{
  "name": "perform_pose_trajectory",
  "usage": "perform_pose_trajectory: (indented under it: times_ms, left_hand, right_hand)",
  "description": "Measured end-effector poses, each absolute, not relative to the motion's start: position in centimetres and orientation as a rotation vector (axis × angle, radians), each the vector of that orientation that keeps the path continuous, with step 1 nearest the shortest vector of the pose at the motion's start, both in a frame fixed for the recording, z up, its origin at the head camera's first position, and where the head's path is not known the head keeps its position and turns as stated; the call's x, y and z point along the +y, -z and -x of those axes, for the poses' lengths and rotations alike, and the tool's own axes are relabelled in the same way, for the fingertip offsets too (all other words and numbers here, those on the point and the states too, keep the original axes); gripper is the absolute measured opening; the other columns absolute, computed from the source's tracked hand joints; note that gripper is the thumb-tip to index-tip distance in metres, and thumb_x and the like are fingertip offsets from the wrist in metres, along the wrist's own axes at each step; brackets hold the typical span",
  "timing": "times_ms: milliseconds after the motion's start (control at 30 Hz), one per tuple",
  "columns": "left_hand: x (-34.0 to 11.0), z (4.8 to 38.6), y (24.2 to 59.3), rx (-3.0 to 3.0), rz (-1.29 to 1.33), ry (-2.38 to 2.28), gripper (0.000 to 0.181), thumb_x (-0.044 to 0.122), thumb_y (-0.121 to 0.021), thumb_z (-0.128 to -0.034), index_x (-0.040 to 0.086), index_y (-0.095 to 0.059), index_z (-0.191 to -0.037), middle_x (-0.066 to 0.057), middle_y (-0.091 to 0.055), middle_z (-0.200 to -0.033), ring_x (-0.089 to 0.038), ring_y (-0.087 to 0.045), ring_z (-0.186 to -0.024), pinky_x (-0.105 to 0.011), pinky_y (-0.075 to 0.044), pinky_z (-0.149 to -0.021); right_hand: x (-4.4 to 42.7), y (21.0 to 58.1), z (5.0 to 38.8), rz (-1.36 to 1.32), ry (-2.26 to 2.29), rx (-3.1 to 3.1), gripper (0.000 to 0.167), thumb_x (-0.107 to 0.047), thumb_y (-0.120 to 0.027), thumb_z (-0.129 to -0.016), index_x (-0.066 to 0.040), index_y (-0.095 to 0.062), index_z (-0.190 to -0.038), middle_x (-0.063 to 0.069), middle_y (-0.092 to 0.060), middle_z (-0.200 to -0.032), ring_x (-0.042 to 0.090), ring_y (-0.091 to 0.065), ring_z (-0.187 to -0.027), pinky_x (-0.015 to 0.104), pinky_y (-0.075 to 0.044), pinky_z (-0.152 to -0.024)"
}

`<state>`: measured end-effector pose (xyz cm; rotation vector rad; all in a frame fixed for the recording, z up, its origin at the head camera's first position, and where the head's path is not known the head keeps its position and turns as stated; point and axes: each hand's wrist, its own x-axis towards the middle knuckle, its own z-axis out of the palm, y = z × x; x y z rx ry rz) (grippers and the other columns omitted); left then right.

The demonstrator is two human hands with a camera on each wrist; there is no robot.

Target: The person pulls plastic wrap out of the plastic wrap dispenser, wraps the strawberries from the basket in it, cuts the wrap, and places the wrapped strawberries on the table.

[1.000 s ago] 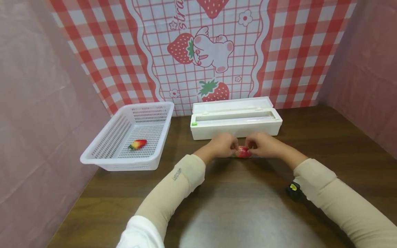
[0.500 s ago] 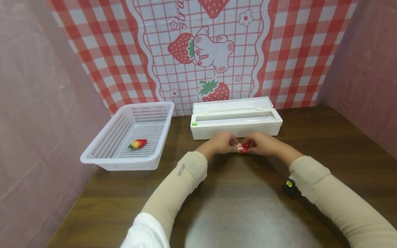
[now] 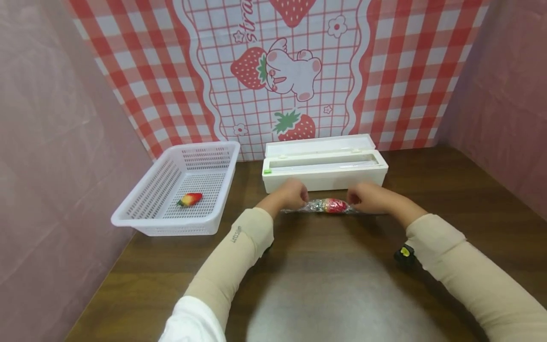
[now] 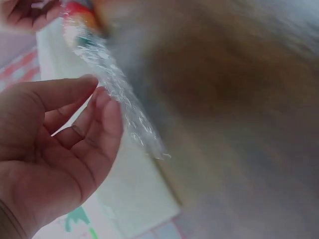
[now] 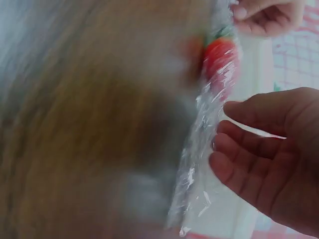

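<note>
A red strawberry, wrapped in clear plastic wrap, lies in front of a long white box. Crumpled film runs out from both its ends. My left hand pinches the film tail on the green-leaf side; in the left wrist view its thumb and fingertips nearly meet at the film's edge. Near the strawberry's tip is my right hand. The right wrist view has its thumb and curled fingers slightly apart beside the other film tail; whether they grip it is unclear.
The white box stands lid up behind the hands, clear film inside its slot. A white slotted basket at the left holds another strawberry, yellow and red. Behind them hangs a checked strawberry-print cloth. The tabletop is dark wood.
Both hands were close together rolling the wrapped strawberry. Now the left hand has slid left along the film and the right hand has shifted slightly right, exposing the strawberry and its film tail.
</note>
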<state>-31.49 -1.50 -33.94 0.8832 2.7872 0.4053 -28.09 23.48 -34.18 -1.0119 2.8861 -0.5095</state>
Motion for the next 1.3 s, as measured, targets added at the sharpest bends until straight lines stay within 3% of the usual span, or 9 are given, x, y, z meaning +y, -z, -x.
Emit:
perform_pose_trajectory:
  times_ms: [167, 333, 467, 733, 1067, 1233, 1300]
  left_hand:
    - [-2.2, 32.0, 34.8, 2.714, -0.770, -0.488, 0.017, -0.005, -0.061, -0.0845, 0.001, -0.074, -0.094, -0.007, -0.070, -0.080, -0.011, -0.057, -0.058, -0.022, -0.050, -0.057]
    - [-1.0, 31.9, 33.8, 2.764, -0.840, -0.435, 0.018, 0.002, -0.068, -0.0846, 0.002, -0.070, -0.102, -0.008, -0.069, -0.097, -0.017, -0.061, -0.084, -0.025, -0.052, -0.077]
    - [1.5, 31.5, 32.9, 2.779, -0.987, -0.380, 0.033, 0.015, -0.076, -0.0840, 0.004, -0.067, -0.114, -0.007, -0.067, -0.112, -0.019, -0.060, -0.105, -0.027, -0.048, -0.092]
    - [5.3, 31.2, 33.1, 2.719, -1.052, -0.182, 0.065, 0.024, -0.084, -0.0765, 0.006, -0.057, -0.132, -0.005, -0.060, -0.128, -0.018, -0.055, -0.117, -0.023, -0.041, -0.099]
    - [5.3, 31.7, 33.6, 2.672, -1.061, -0.261, 0.046, 0.017, -0.084, -0.0759, 0.005, -0.066, -0.116, -0.003, -0.068, -0.108, -0.014, -0.061, -0.094, -0.021, -0.048, -0.082]
    - [4.6, 31.6, 32.7, 2.732, -1.108, -0.294, 0.042, 0.021, -0.084, -0.0764, 0.005, -0.069, -0.113, -0.001, -0.068, -0.102, -0.013, -0.059, -0.090, -0.020, -0.047, -0.079]
    - [4.2, 31.3, 31.9, 2.786, -1.144, -0.288, 0.041, 0.024, -0.084, -0.0762, 0.007, -0.071, -0.111, 0.000, -0.068, -0.095, -0.012, -0.059, -0.085, -0.021, -0.048, -0.077]
  right_hand:
    - [24.3, 34.9, 28.5, 0.815, 0.505, 2.795, 0.004, -0.001, -0.061, -0.084, -0.004, -0.060, -0.083, 0.002, -0.055, -0.076, 0.017, -0.051, -0.071, 0.033, -0.045, -0.063]
    - [25.0, 34.3, 28.5, 0.847, 0.555, 2.863, 0.009, 0.003, -0.063, -0.078, -0.001, -0.060, -0.085, 0.004, -0.055, -0.077, 0.019, -0.051, -0.072, 0.038, -0.046, -0.064]
    - [25.0, 33.2, 28.2, 0.891, 0.640, 2.928, 0.012, 0.006, -0.064, -0.077, 0.001, -0.060, -0.087, 0.006, -0.058, -0.079, 0.021, -0.053, -0.074, 0.043, -0.048, -0.067]
    - [24.5, 32.2, 27.3, 1.005, 0.629, 2.997, 0.012, 0.007, -0.065, -0.079, 0.006, -0.063, -0.092, 0.011, -0.063, -0.086, 0.027, -0.060, -0.082, 0.050, -0.051, -0.076]
    - [24.0, 32.1, 26.5, 1.029, 0.532, 3.033, 0.021, 0.002, -0.072, -0.076, 0.008, -0.064, -0.094, 0.016, -0.064, -0.089, 0.032, -0.061, -0.085, 0.051, -0.051, -0.079]
    - [23.4, 31.4, 25.4, 1.039, 0.412, 3.104, 0.034, -0.003, -0.078, -0.075, 0.009, -0.064, -0.104, 0.020, -0.064, -0.098, 0.035, -0.061, -0.092, 0.052, -0.051, -0.083]
    - [23.0, 31.1, 24.8, 1.043, 0.302, 3.178, 0.041, -0.007, -0.082, -0.073, 0.007, -0.064, -0.107, 0.020, -0.063, -0.098, 0.035, -0.060, -0.090, 0.052, -0.052, -0.078]
